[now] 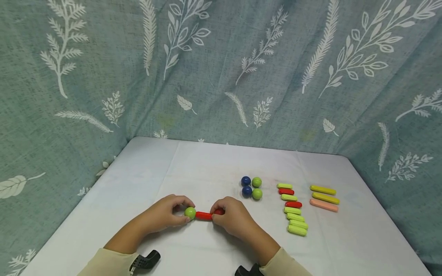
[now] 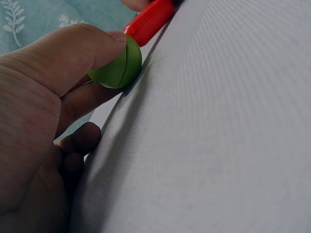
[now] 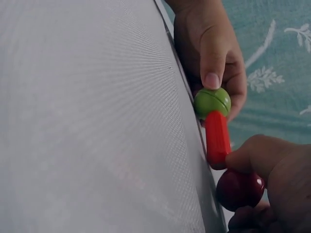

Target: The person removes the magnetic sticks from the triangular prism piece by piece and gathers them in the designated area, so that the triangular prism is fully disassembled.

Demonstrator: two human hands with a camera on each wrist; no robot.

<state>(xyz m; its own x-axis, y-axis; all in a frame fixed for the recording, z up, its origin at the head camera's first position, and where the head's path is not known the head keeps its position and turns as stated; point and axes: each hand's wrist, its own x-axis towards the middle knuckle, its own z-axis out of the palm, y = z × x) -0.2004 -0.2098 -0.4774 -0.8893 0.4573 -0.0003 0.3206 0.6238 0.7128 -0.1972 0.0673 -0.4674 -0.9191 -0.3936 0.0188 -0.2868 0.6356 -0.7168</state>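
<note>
My left hand point(image 1: 169, 212) pinches a glossy green ball point(image 1: 190, 212) between thumb and fingers, low over the white cloth. A short red stick point(image 1: 203, 216) meets the ball end to end, as the right wrist view also shows. At the stick's other end, my right hand point(image 1: 234, 216) pinches it with thumb and forefinger. A dark red ball point(image 3: 240, 189) sits at that same end, partly covered by the right hand in the head view. In the left wrist view, the thumb point(image 2: 92, 46) presses on the green ball's top.
Beyond the right hand are two blue balls point(image 1: 246, 181) and two green balls point(image 1: 257, 194). Further right, a column of short yellow-green sticks point(image 1: 297, 230) and red sticks point(image 1: 293, 204) lies beside two yellow sticks point(image 1: 325, 198) and a peach stick point(image 1: 324, 205). Patterned curtain point(image 1: 221, 76) surrounds the table.
</note>
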